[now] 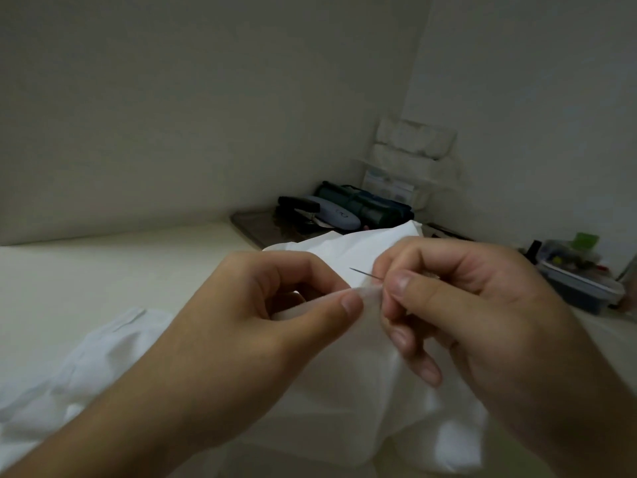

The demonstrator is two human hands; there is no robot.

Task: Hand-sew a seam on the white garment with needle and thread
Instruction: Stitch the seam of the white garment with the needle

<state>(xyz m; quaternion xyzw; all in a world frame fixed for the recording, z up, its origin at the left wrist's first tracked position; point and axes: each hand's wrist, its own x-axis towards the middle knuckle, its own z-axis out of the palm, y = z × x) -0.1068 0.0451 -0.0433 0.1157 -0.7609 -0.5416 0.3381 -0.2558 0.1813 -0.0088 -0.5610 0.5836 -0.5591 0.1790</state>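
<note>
The white garment [348,384] is bunched on the pale worktop [103,270] toward its near edge, with one fold lifted up between the two hands and the rest spilling down and off to the near left. The needle [365,273] sits just above that lifted fold, its tip pointing up and to the left over the cloth; no thread can be made out.

The right hand [482,305] has its fingers curled, thumb and forefinger pinching the needle's rear end, the other fingers tucked against the cloth below. The left hand [248,326] is also curled, its thumb and forefinger pinching the fold's edge right beside the needle, so the two thumbs nearly meet.

Beyond the garment, toward the worktop's far right corner, lies a dark tray [262,225] with a stapler [300,205] and a dark green pouch [365,205] by it. Along the right edge stands a clear plastic box [582,281] of small items.
</note>
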